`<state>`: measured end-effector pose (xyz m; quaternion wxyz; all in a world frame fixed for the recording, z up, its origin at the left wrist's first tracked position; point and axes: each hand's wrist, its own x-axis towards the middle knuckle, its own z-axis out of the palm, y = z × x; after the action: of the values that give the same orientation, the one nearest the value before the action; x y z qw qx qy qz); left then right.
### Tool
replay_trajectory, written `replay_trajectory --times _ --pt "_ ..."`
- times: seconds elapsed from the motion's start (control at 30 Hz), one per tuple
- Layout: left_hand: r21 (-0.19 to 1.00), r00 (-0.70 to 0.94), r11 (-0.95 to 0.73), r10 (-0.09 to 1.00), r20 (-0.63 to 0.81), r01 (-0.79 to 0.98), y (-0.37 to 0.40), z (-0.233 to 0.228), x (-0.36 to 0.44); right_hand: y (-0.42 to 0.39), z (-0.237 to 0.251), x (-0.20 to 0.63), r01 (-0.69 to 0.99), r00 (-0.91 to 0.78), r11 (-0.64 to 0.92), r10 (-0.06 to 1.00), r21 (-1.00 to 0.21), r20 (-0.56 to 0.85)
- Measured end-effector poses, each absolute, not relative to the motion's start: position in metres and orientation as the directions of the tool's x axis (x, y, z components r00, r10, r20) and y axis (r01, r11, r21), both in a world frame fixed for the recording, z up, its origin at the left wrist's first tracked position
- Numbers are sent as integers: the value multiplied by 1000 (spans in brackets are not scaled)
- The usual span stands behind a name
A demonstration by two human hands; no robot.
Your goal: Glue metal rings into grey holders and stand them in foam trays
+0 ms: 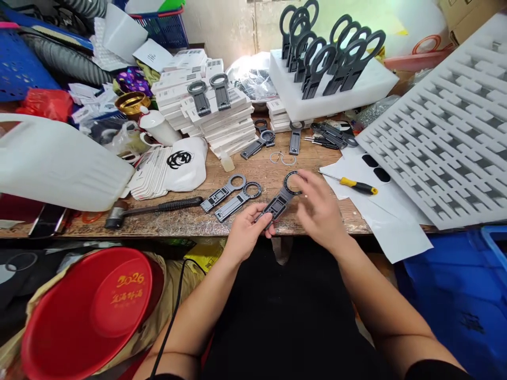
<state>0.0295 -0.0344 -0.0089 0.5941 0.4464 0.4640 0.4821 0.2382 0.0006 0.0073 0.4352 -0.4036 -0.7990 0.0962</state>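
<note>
My left hand (249,229) is closed around the near end of a flat dark grey ring-ended bracket (279,203), held just above the table's front edge. The bracket's ring points away to the right. Over that ring is my right hand (319,211), fingers apart and slightly blurred; whether the fingertips touch the ring I cannot tell. Two similar pieces, a grey bracket (219,196) and a second one with a black notched ring (233,206), lie side by side left of my hands. Thin white rings (283,158) lie beyond them.
A hammer (158,207) lies at left, a yellow-black screwdriver (358,186) on paper at right. Stacked white boxes (229,126) carry two brackets. Behind, a white foam block (336,97) holds several upright ringed pieces. A large slotted foam sheet (443,126) leans at right. A red basin (67,316) stands below left.
</note>
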Motion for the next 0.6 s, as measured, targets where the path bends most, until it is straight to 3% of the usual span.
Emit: replay_trajectory --times 0.03,0.1,0.17,0.23,0.3,0.37,0.47,0.53,0.6 --pt "992 46 74 997 -69 -99 -36 -9 30 0 6 242 516 -146 553 810 -654 568" --pt "991 -15 -102 995 104 90 -39 -9 29 0 2 250 296 -4 305 948 -905 318" --pt "934 32 -268 963 268 237 -42 -9 29 2 -1 253 68 -49 62 997 -996 58" --pt "909 116 -330 943 311 252 -46 -8 30 2 -2 253 -62 -73 -44 997 -997 -39" --pt "957 140 -247 964 227 151 -48 -9 33 -1 -2 251 -106 -12 9 1000 -994 10" --pt "998 128 -42 991 46 -39 -49 -11 34 -4 -1 249 -76 37 119 993 -990 116" --pt "946 155 229 968 -197 -230 -47 -15 32 -9 1 249 7 33 248 968 -969 248" --pt "935 170 275 956 -240 -223 -45 -17 29 -9 2 251 13 -43 201 979 -979 200" --pt "952 159 262 958 -237 -160 -44 -18 26 -7 3 252 14 -135 71 989 -997 68"
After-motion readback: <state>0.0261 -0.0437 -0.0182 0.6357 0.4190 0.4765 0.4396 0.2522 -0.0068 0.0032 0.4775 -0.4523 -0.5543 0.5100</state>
